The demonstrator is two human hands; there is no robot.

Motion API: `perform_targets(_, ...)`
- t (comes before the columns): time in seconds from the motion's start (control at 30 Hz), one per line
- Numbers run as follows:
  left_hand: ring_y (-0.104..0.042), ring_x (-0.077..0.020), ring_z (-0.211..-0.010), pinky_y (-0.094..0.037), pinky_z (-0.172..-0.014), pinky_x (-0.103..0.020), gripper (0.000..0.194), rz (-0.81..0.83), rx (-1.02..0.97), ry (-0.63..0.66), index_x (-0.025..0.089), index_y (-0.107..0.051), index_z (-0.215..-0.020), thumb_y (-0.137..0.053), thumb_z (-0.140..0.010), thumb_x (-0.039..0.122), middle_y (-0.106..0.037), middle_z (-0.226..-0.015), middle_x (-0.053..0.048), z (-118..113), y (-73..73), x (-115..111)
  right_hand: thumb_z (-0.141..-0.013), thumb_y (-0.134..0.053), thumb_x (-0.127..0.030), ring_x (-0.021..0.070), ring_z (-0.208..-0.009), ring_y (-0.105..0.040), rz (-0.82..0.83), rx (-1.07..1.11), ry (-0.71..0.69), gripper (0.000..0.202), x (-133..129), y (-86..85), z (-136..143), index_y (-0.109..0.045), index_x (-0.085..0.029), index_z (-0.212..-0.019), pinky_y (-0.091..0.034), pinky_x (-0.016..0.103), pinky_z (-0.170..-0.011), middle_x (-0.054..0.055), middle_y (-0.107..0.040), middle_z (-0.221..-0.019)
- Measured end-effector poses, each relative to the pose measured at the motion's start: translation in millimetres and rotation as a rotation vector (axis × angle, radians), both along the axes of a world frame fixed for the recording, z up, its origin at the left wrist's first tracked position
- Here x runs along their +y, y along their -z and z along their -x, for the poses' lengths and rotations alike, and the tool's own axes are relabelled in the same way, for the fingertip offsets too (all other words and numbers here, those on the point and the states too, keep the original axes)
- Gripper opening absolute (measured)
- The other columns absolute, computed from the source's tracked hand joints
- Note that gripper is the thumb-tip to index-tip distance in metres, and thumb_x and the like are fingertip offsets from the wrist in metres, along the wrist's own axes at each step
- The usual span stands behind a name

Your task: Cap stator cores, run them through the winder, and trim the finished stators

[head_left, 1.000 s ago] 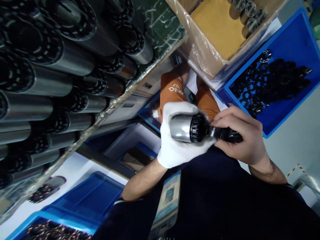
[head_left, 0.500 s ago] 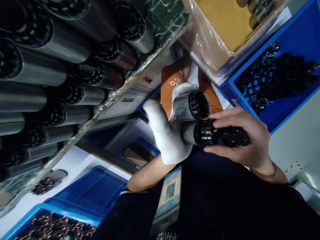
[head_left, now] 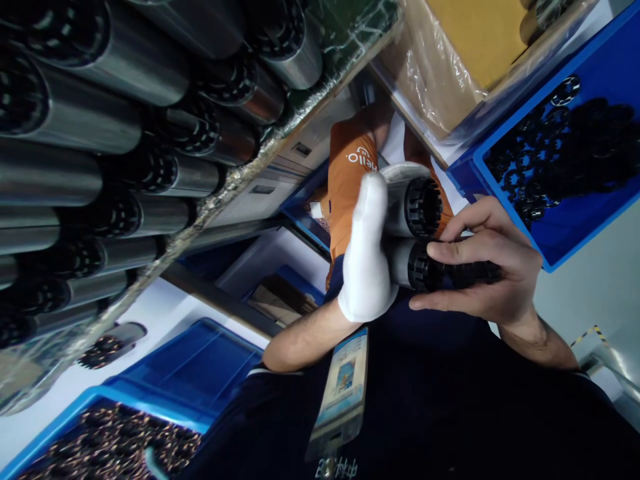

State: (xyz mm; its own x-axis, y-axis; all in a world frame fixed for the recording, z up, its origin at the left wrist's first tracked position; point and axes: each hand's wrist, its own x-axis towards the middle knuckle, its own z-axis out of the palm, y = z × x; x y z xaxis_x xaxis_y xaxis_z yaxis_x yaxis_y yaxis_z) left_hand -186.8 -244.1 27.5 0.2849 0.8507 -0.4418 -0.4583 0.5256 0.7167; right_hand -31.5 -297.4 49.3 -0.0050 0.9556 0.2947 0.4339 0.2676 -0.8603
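Observation:
My left hand, in a white glove, is closed around two metal cylinders lying one above the other. The upper metal cylinder bears a black toothed ring on its right-hand end. On the lower metal cylinder, another black toothed ring covers the end. My right hand is bare, its fingers and thumb closed around a short stack of black rings in line with the lower cylinder. The palm hides part of that stack, and whether it touches the cylinder's ring is unclear.
Rows of similar cylinders fill a film-wrapped surface at upper left. A blue bin of black rings stands at right. Another blue bin with copper-coloured parts is at lower left. Behind my hands is a person in orange clothing.
My left thumb, earlier spread away, now lies against the cylinders. Both cylinders have shifted right, toward my right hand. My right hand stays around the black rings, with its upper fingers more bent.

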Motion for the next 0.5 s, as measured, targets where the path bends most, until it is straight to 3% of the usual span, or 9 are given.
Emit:
perform_targets(0.17, -0.076, -0.0315, -0.127, -0.065, -0.117, -0.049, 0.034, 0.091, -0.088, -0.062, 0.029, -0.083, -0.110, -0.073, -0.105, 0.060, -0.082, -0.118, -0.005, -4, 0.8, 0, -0.083, -0.107, -0.042, 0.0266, -0.091, -0.073, -0.118, -0.178, 0.018, 0.049, -3, 6.3, 0, -0.086, -0.033, -0.127, -0.067, 0.044, -0.072, 0.006, -0.074, -0.109)
perform_targets(0.27, -0.074, -0.0344, -0.139, -0.068, -0.111, -0.050, 0.036, 0.173, -0.060, -0.115, 0.028, -0.077, -0.113, -0.065, -0.110, 0.062, -0.082, -0.120, -0.006, -8, -7.4, -2, -0.083, -0.107, -0.034, 0.0305, -0.095, -0.075, -0.201, -0.311, 0.126, 0.062, -10, 13.7, 3, -0.084, -0.036, -0.141, -0.070, 0.047, -0.077, 0.007, -0.077, -0.117)
perform_targets(0.37, -0.066, -0.0367, -0.152, -0.066, -0.116, -0.049, 0.040, 0.147, -0.108, -0.076, 0.026, -0.077, -0.115, -0.071, -0.107, 0.065, -0.081, -0.134, -0.008, -1, -6.3, -4, -0.083, -0.106, -0.028, 0.0310, -0.092, -0.078, -0.288, -0.262, 0.149, 0.073, -10, 13.6, -1, -0.080, -0.035, -0.151, -0.071, 0.048, -0.077, 0.008, -0.083, -0.118)
perform_targets(0.43, -0.068, -0.0347, -0.149, -0.064, -0.119, -0.049, 0.034, 0.084, -0.155, -0.054, 0.027, -0.077, -0.115, -0.086, -0.100, 0.055, -0.080, -0.131, -0.006, 9, 2.5, -2, -0.084, -0.105, -0.033, 0.0315, -0.092, -0.079, -0.210, -0.145, 0.095, 0.074, -6, 6.5, -10, -0.078, -0.034, -0.153, -0.072, 0.048, -0.076, 0.008, -0.086, -0.118)
perform_targets(0.5, -0.074, -0.0301, -0.139, -0.063, -0.119, -0.049, 0.046, 0.004, -0.135, -0.067, 0.030, -0.074, -0.118, -0.102, -0.084, 0.045, -0.079, -0.124, -0.002, 18, 13.2, 1, -0.086, -0.104, -0.041, 0.0316, -0.095, -0.081, 0.002, -0.036, -0.015, 0.067, -2, -3.0, -20, -0.079, -0.035, -0.148, -0.072, 0.049, -0.079, 0.007, -0.087, -0.119)
